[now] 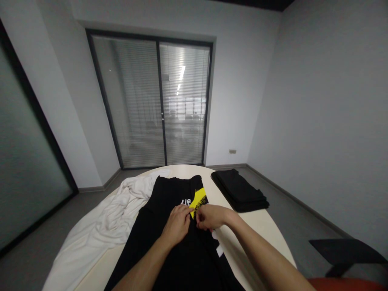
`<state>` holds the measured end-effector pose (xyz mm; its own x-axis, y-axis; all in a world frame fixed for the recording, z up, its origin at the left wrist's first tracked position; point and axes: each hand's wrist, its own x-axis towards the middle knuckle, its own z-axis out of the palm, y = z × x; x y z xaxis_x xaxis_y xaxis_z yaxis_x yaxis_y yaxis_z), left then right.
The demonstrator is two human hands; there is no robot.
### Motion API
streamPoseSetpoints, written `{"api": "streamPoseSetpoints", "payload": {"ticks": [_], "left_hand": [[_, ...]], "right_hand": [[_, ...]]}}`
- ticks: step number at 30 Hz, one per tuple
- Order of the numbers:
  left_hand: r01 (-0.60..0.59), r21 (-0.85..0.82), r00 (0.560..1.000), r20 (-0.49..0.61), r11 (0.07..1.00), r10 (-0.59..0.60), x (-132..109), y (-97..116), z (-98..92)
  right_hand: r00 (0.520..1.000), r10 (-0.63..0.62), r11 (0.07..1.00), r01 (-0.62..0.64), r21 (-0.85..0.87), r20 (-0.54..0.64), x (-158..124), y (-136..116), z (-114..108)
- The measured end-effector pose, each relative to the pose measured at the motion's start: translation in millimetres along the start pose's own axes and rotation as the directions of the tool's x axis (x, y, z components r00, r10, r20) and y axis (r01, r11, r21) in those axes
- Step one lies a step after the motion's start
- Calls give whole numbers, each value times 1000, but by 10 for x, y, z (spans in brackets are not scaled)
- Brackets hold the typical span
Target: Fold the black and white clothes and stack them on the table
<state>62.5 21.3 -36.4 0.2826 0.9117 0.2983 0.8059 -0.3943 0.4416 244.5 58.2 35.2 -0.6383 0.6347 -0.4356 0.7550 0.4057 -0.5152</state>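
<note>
A black T-shirt (169, 250) with a yellow patch (198, 199) and white lettering lies spread along the round cream table (266, 230). My left hand (176, 224) rests on its middle, fingers curled and pressing the cloth. My right hand (210, 217) is right beside it, fingers closed in a pinch on the black fabric just below the yellow patch. The two hands almost touch.
A crumpled white garment (112, 214) lies on the table's left side and hangs over the edge. A folded black stack (239, 190) sits at the far right. A dark chair part (345, 252) shows at lower right. Glass doors with blinds stand behind.
</note>
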Motion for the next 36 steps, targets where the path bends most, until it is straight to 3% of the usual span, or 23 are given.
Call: {"api": "streamPoseSetpoints", "payload": {"ticks": [2,5,9,16,22,30,36], "left_hand": [[17,4,1000,-14,1000,-17,-7,37,-8],[4,20,1000,-17,1000,-4,-23,80,-13],[0,40,1000,-25,999,1,-27,80,5],[51,17,998,-29,999,-51,19,60,8],[53,25,998,-34,998,-52,65,71,-8],[77,15,997,-19,997,-77,102,57,4],[93,6,996,-15,996,-93,123,67,13]], "right_hand": [[983,17,999,-24,-35,-184,69,91,-42],[879,83,991,-124,-58,-470,243,263,-147],[767,191,970,-241,1,-612,553,529,-328],[652,305,937,-337,95,-694,1035,939,-582],[631,334,924,-367,111,-700,1367,1141,-773],[663,290,918,-397,3,-690,1633,1136,-982],[574,345,868,-497,19,-742,1764,1014,-1075]]}}
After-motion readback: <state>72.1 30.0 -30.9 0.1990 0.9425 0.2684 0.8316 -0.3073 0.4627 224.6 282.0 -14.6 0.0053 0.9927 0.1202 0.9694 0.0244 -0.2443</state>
